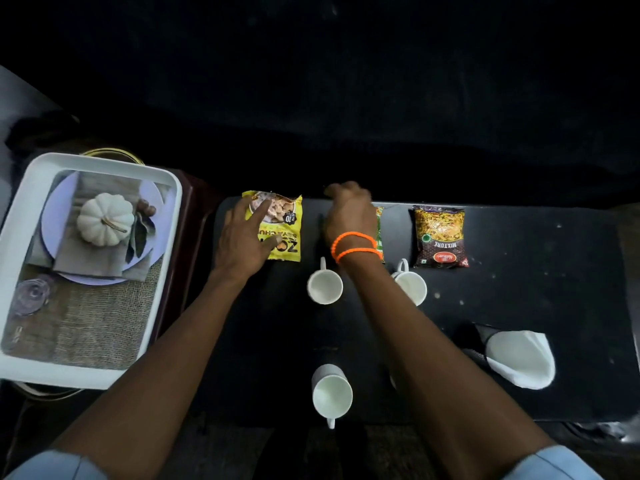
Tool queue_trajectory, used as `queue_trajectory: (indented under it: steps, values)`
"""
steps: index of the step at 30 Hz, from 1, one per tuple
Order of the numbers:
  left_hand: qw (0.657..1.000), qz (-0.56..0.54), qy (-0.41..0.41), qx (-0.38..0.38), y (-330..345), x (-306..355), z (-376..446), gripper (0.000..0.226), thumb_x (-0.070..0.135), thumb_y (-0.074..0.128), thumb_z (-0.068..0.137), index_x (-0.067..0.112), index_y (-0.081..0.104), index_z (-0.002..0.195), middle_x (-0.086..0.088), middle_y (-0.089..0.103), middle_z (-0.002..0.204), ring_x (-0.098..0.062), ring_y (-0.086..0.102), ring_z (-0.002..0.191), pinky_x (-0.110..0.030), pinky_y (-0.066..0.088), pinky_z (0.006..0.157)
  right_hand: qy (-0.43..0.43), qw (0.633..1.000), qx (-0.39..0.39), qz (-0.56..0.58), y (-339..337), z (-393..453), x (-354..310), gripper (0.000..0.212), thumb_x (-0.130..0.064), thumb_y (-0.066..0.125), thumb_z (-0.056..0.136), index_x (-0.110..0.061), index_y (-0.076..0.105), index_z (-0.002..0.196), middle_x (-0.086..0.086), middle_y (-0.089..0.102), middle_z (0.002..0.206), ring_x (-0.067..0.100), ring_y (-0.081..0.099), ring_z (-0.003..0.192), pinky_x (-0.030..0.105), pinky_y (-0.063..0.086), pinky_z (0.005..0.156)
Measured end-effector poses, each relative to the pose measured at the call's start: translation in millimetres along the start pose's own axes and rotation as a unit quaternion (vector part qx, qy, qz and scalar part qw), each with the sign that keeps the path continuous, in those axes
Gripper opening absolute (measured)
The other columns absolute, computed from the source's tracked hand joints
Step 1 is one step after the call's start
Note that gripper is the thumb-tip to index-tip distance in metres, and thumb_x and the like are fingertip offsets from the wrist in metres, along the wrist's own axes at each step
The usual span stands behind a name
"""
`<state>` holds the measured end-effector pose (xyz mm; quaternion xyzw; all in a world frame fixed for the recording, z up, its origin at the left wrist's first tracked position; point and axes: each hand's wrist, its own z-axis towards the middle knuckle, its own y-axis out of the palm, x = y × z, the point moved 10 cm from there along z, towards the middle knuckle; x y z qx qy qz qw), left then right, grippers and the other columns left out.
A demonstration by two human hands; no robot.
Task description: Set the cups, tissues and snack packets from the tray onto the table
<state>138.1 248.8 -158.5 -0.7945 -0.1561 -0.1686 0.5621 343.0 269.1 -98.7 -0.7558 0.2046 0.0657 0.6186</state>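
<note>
L hand fingers spread flat on yellow snack pkt at 11 o'clock — light, crinkly, prob slippery; pinch an edge — R hand fingers can't tell.

Head-worn camera looks steeply down, close over the dark table.

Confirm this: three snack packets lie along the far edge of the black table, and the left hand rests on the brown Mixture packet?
Not quite. In the head view the left hand rests on the yellow snack packet; the brown Mixture packet lies untouched at the right end. Three packets along the black table's far edge is correct.
</note>
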Motion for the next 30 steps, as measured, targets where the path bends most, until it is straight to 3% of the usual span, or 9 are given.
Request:
queue_trajectory:
  steps: [4,8,15,20,25,30]
  values:
    - [1.0,-0.022,0.005,-0.007,2,0,1,0.095,0.041,0.09,0.077,0.029,0.042,0.159,-0.007,0.025,0.171,-0.036,0.026,0.152,-0.051,0.039,0.116,0.077,0.996,-0.02,-0.034,-11,-1,65,0.051,0.004,0.057,0.09,-0.02,0.063,0.135,0.016,0.053,0.136,0.04,0.053,0.123,0.048,0.055,0.097]
    - [1.0,-0.022,0.005,-0.019,11,5,-4,0.097,0.034,0.093,0.073,0.028,0.045,0.157,-0.003,0.023,0.172,-0.034,0.025,0.153,-0.052,0.039,0.118,0.065,0.992,-0.107,-0.023,19,-15,79,0.063,0.002,0.071,0.088,-0.025,0.056,0.143,0.015,0.046,0.149,0.04,0.052,0.13,0.048,0.051,0.107]
    - [0.999,-0.004,0.028,-0.039,12,3,-6,0.097,0.037,0.092,0.073,0.03,0.045,0.158,0.0,0.02,0.173,-0.032,0.022,0.154,-0.052,0.035,0.118,0.07,0.996,-0.058,-0.004,25,-28,82,0.066,0.006,0.073,0.085,-0.025,0.057,0.141,0.014,0.044,0.152,0.04,0.056,0.126,0.049,0.055,0.101]
    - [0.999,0.014,0.028,-0.043,14,3,-5,0.097,0.039,0.091,0.075,0.031,0.043,0.158,0.0,0.018,0.174,-0.032,0.02,0.156,-0.053,0.037,0.117,0.07,0.995,-0.069,-0.017,28,-27,83,0.066,0.002,0.074,0.086,-0.027,0.055,0.142,0.015,0.042,0.155,0.04,0.056,0.128,0.048,0.055,0.102]
    - [0.997,0.038,0.026,-0.07,16,6,-7,0.1,0.044,0.087,0.079,0.028,0.035,0.162,-0.003,0.015,0.175,-0.033,0.012,0.16,-0.064,0.026,0.123,0.034,0.996,-0.086,-0.004,22,-27,76,0.07,-0.005,0.073,0.088,-0.025,0.047,0.15,0.016,0.037,0.159,0.04,0.046,0.138,0.048,0.05,0.108]
    - [0.996,-0.019,0.077,0.03,-40,38,-4,0.08,0.045,0.074,0.092,0.024,0.039,0.16,-0.005,0.026,0.173,-0.027,0.016,0.162,-0.059,0.026,0.123,-0.038,0.999,-0.002,0.014,-29,-22,47,0.057,-0.009,0.058,0.098,-0.015,0.044,0.153,0.018,0.034,0.163,0.036,0.034,0.15,0.048,0.037,0.12]
